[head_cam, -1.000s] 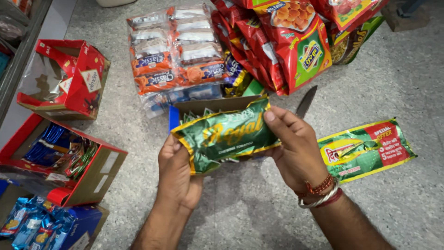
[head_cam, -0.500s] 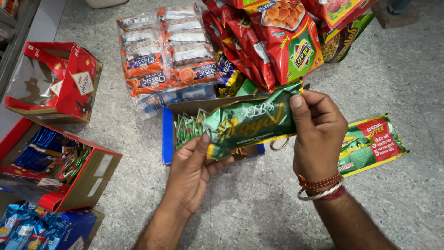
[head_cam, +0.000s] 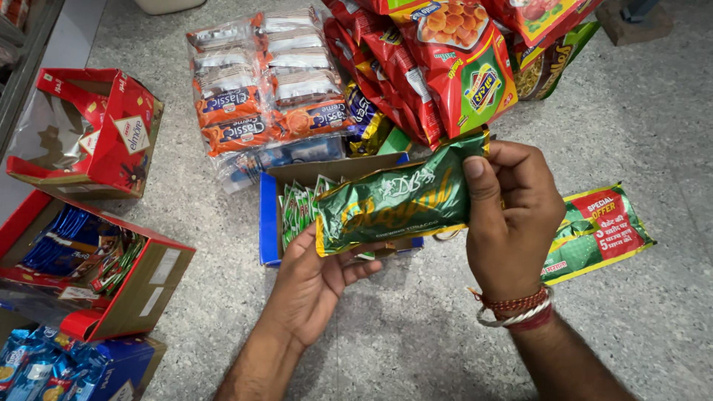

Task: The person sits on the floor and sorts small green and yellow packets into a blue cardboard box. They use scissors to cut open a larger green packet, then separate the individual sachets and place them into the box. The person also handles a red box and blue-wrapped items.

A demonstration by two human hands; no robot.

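Note:
I hold a long shiny green foil packet (head_cam: 394, 200) between both hands, above the floor. My right hand (head_cam: 512, 219) pinches its upper right end with thumb and fingers; bangles and a red thread circle that wrist. My left hand (head_cam: 319, 278) supports the lower left end from beneath, palm up. Directly under the packet sits an open blue cardboard box (head_cam: 269, 223) with several small green sachets (head_cam: 297, 208) standing in it.
A flat green and red foil packet (head_cam: 598, 230) lies on the floor at right. Bundled biscuit packs (head_cam: 260, 89) and red snack bags (head_cam: 453, 67) are piled behind. Red display boxes (head_cam: 96, 134) and a box of blue sachets (head_cam: 44, 367) stand at left.
The green packet has stretched out longer and tilted, right end higher. My right hand moved right and up with it; my left hand slid lower beneath its left end.

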